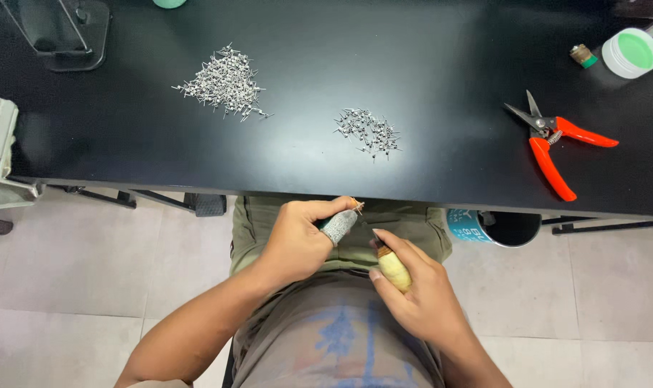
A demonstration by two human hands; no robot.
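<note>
Both hands are down in the lap, below the near edge of the black table [412, 43]. The left hand [297, 241] is curled almost into a fist, and its thumb wears a grey fabric guard [338, 226]. Pinched at the tip of that thumb, around 1 o'clock from the hand, is a tiny pin [357, 207] (too small to say much more about it). The right hand [420, 291] is closed around a tool with a pale wooden handle [394, 267], fingers wrapped over it, and the tool's dark tip points toward 11 o'clock, at the guarded thumb. The two hands sit just beside each other; I can't tell whether tip and thumb actually touch.

Up on the table there are two heaps of small metal pins. The bigger pile [226, 80] is at about 11 o'clock from the hands, and the smaller pile [368, 131] is nearly straight up at 12. Well off at 2 o'clock lie orange snips [556, 140], blades pointing left. Further out, near the far right corner, there's a white tub [632, 52] with a green inside. A teal cup [495, 226] hangs just under the table edge at 3 o'clock from the hands.
</note>
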